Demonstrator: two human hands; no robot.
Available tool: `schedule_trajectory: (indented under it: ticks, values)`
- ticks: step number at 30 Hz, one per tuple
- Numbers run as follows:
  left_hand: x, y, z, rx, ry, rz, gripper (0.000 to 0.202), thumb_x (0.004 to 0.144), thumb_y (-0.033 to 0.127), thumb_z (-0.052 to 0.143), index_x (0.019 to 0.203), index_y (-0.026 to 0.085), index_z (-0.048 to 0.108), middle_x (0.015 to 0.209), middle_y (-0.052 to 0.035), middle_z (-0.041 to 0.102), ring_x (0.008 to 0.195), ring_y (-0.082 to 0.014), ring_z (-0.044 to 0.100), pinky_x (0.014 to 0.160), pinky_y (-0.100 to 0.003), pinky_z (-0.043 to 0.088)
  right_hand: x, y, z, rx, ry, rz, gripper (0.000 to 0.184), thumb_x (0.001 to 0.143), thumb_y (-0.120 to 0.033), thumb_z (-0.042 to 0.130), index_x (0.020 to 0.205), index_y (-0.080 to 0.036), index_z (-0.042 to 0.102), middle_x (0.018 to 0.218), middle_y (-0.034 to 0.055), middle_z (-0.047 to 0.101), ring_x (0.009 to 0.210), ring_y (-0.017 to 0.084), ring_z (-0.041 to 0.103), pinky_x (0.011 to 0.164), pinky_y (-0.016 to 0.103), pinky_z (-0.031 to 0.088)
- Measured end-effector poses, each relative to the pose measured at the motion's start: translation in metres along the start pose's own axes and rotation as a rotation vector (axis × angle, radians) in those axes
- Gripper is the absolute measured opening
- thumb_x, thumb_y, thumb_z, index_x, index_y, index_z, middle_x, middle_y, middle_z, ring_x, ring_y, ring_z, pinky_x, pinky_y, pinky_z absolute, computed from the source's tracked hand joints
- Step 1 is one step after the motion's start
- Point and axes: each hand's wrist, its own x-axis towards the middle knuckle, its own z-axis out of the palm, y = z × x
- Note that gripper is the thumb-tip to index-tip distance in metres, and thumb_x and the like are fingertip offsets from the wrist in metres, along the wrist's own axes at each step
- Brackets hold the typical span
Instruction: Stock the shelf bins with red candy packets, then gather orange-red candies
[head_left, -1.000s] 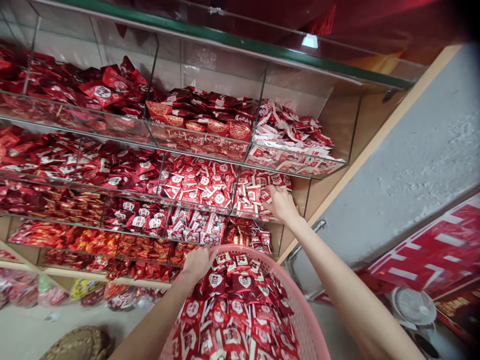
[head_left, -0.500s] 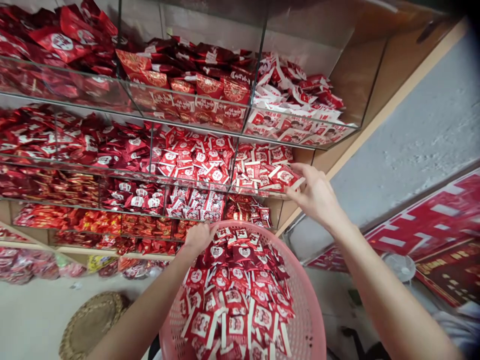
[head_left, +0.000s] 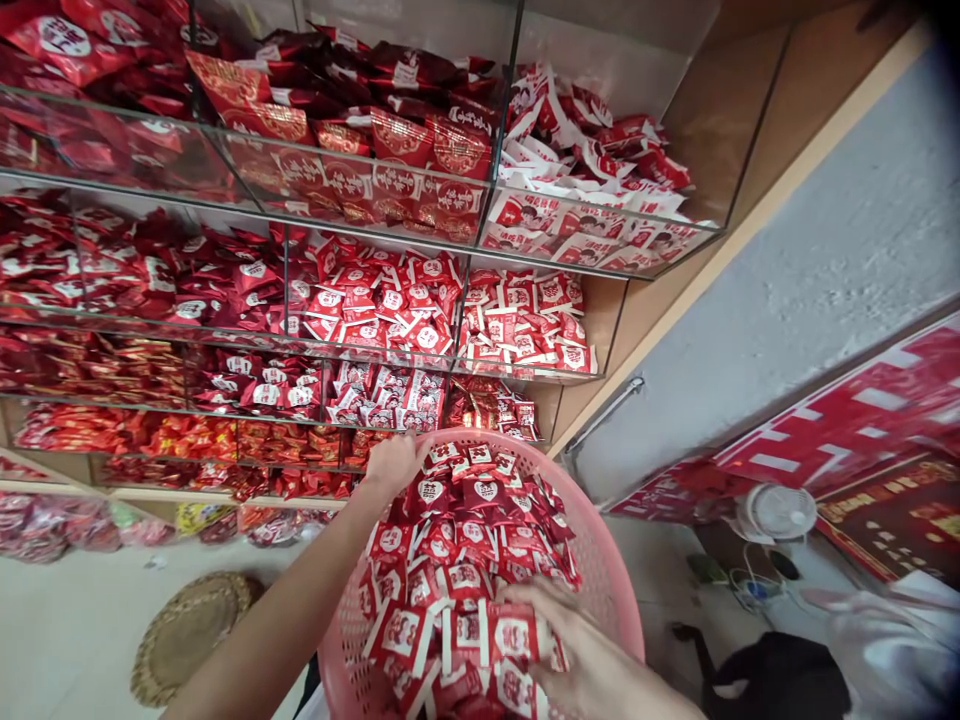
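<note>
A pink plastic basket (head_left: 626,600) with small holes in its wall stands in front of me, heaped with small red-and-white candy packets (head_left: 463,580). My left hand (head_left: 395,468) grips its far rim, fingers closed over the edge. Down in the basket, on the near right of the heap, is my right hand (head_left: 566,640). Its fingers and thumb come round a red packet with a white picture (head_left: 514,637); the hand is slightly blurred and partly hides nearby packets.
Ahead rises a shelf with glass-fronted compartments (head_left: 360,205) full of red packets. A grey wall (head_left: 817,240) runs along the right. Lower right are a white fan (head_left: 780,512) and a dark object (head_left: 784,675). A round woven stool (head_left: 191,630) stands on the floor at left.
My right hand has come down from the right-hand shelf compartment, where it held a packet, into the basket. That packet now lies in the compartment. My left hand stays on the rim.
</note>
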Motion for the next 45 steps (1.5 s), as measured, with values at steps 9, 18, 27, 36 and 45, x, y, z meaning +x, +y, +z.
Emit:
schedule_trajectory:
  ticks: [9, 18, 27, 36, 45]
  values:
    - [-0.001, 0.001, 0.001, 0.004, 0.011, -0.013, 0.059, 0.086, 0.053, 0.015, 0.101, 0.011, 0.054, 0.082, -0.0143, 0.064, 0.078, -0.0278, 0.062, 0.064, -0.036, 0.047, 0.015, -0.016, 0.024, -0.011, -0.186, -0.109, 0.054, 0.070, -0.035, 0.061, 0.122, -0.030, 0.045, 0.121, 0.0054, 0.049, 0.109, 0.024, 0.044, 0.094, 0.037, 0.032]
    - [-0.002, -0.002, 0.002, -0.036, 0.025, -0.007, 0.061, 0.086, 0.053, 0.015, 0.102, 0.010, 0.055, 0.081, -0.0160, 0.064, 0.077, -0.0277, 0.062, 0.064, -0.036, 0.046, 0.041, -0.037, -0.064, -0.132, 0.428, -0.315, 0.034, 0.084, -0.034, 0.045, 0.117, -0.028, 0.046, 0.120, 0.0043, 0.050, 0.113, 0.020, 0.043, 0.095, 0.039, 0.034]
    - [-0.003, -0.003, 0.000, -0.032, 0.027, -0.002, 0.058, 0.087, 0.050, 0.015, 0.103, 0.009, 0.054, 0.081, -0.0155, 0.064, 0.076, -0.0268, 0.062, 0.062, -0.034, 0.047, 0.165, -0.058, -0.177, -0.182, 1.065, -0.314, 0.035, 0.076, -0.032, 0.051, 0.107, -0.015, 0.051, 0.107, 0.0108, 0.057, 0.099, 0.022, 0.050, 0.086, 0.038, 0.038]
    - [-0.002, -0.005, 0.003, -0.038, 0.029, 0.002, 0.059, 0.087, 0.051, 0.014, 0.102, 0.010, 0.054, 0.082, -0.0146, 0.064, 0.077, -0.0259, 0.062, 0.063, -0.033, 0.047, 0.212, -0.068, -0.192, -0.266, 0.993, 0.039, 0.053, 0.072, -0.036, 0.052, 0.119, -0.016, 0.041, 0.093, 0.0093, 0.061, 0.092, 0.025, 0.051, 0.076, 0.036, 0.038]
    - [-0.003, -0.003, 0.000, -0.060, -0.005, -0.010, 0.060, 0.087, 0.050, 0.013, 0.105, 0.009, 0.054, 0.087, -0.0170, 0.064, 0.082, -0.0258, 0.061, 0.067, -0.034, 0.046, 0.213, -0.057, -0.191, -0.181, 1.010, -0.058, 0.051, 0.072, -0.030, 0.051, 0.120, -0.017, 0.040, 0.086, 0.0052, 0.058, 0.079, 0.019, 0.051, 0.072, 0.032, 0.038]
